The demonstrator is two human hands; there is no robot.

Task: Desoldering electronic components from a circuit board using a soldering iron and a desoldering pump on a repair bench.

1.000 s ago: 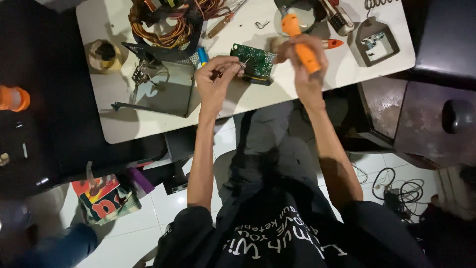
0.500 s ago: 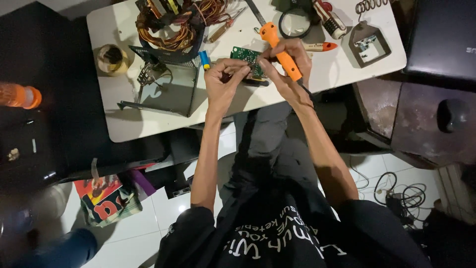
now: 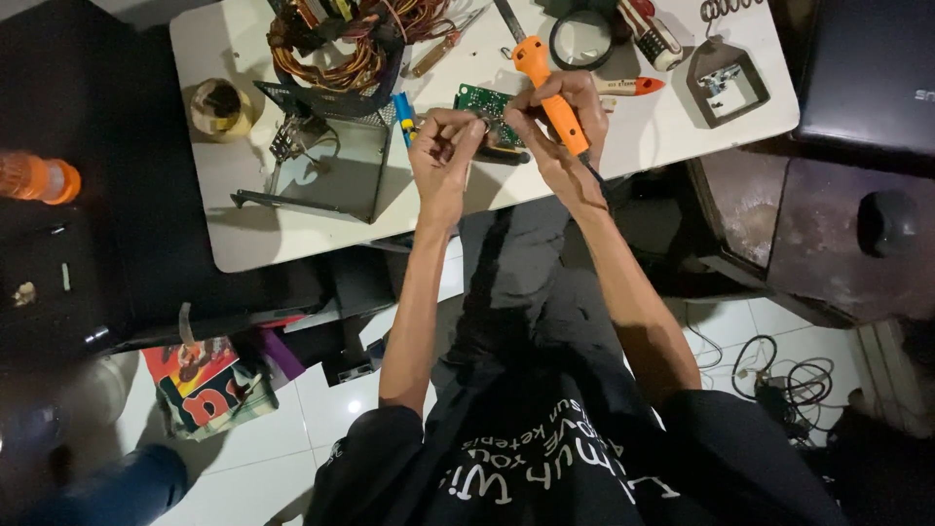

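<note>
While the right hand [image 3: 557, 117] keeps a closed grip around the orange soldering iron [image 3: 547, 90], the left hand [image 3: 443, 156] pinches something too small to tell beside the green circuit board [image 3: 484, 107]. The board lies near the counter's [image 3: 292, 239] front edge, with a magnifying glass [image 3: 580, 39] toward the back edge and a metal chassis [image 3: 326, 170] to the left.

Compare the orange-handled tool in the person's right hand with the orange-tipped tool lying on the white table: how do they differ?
The orange-handled tool is gripped and lifted at a slant; the orange-tipped tool lies flat and untouched. The first has an all-orange handle; the second is pale with only its tip orange. Both are slim hand tools.
</note>
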